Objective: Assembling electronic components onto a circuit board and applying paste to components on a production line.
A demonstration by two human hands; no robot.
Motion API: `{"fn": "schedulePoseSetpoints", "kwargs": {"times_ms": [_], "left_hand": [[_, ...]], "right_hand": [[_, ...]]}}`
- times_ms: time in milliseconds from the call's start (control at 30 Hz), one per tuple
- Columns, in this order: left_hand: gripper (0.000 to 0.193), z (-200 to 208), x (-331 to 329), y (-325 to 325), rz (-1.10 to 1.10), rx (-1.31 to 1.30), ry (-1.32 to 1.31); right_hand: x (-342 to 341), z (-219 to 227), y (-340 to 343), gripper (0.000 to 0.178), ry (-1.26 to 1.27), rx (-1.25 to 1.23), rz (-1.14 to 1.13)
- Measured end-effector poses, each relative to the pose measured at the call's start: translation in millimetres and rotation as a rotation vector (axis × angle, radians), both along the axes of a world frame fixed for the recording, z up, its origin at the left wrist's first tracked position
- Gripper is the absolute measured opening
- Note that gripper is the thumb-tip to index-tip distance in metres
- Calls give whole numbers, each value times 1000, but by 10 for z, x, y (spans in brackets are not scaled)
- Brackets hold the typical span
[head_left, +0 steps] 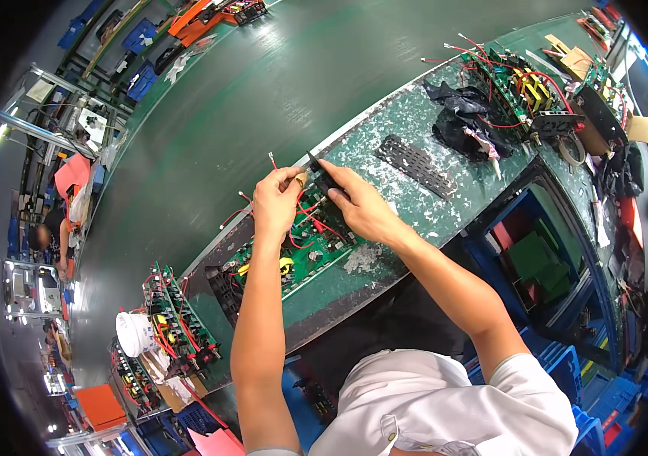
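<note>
My left hand (277, 205) is closed in a pinch over a green circuit board (312, 257). A red wire (271, 158) with a pale end sticks up from its fingers, and a small yellowish round piece shows at the fingertips. My right hand (362, 201) grips a slim black tool (321, 174) with a narrow tip, close beside the left fingertips; its exact kind is unclear. Several red wires and yellow-wrapped parts sit on the board, whose far side is partly hidden by my hands.
A black perforated strip (417, 167) and black plastic sheeting (464, 118) lie right of the board on the debris-strewn bench (385, 140). Further boards (518, 87) stand at the far right. Left are more boards (176, 319) and a white tub (134, 334). Blue crates (559, 372) stand below right.
</note>
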State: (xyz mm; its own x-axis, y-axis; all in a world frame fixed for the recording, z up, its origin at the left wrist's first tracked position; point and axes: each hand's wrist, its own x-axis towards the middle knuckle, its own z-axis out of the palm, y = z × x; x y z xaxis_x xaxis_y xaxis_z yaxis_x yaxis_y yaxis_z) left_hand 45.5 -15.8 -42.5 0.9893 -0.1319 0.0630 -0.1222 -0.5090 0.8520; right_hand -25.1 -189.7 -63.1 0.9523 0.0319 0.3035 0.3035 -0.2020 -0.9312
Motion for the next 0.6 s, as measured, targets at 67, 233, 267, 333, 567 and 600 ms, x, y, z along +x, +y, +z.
{"fn": "schedulePoseSetpoints", "kwargs": {"times_ms": [67, 233, 267, 333, 567, 600], "left_hand": [[18, -11, 13, -1, 15, 13, -19], [16, 39, -7, -55, -42, 60, -139], [17, 92, -25, -67, -52, 93, -71], [17, 132, -39, -36, -91, 133, -129], [14, 595, -288, -76, -264, 292, -362], [13, 653, -327, -111, -340, 314, -384]], "right_hand": [[-27, 45, 1, 52, 29, -36, 1], [-72, 75, 75, 54, 33, -104, -52], [-60, 56, 54, 54, 36, -95, -44], [-52, 42, -18, 55, 112, -41, 15], [217, 469, -192, 57, 102, 12, -80], [265, 493, -164, 43, 8, 41, -123]]}}
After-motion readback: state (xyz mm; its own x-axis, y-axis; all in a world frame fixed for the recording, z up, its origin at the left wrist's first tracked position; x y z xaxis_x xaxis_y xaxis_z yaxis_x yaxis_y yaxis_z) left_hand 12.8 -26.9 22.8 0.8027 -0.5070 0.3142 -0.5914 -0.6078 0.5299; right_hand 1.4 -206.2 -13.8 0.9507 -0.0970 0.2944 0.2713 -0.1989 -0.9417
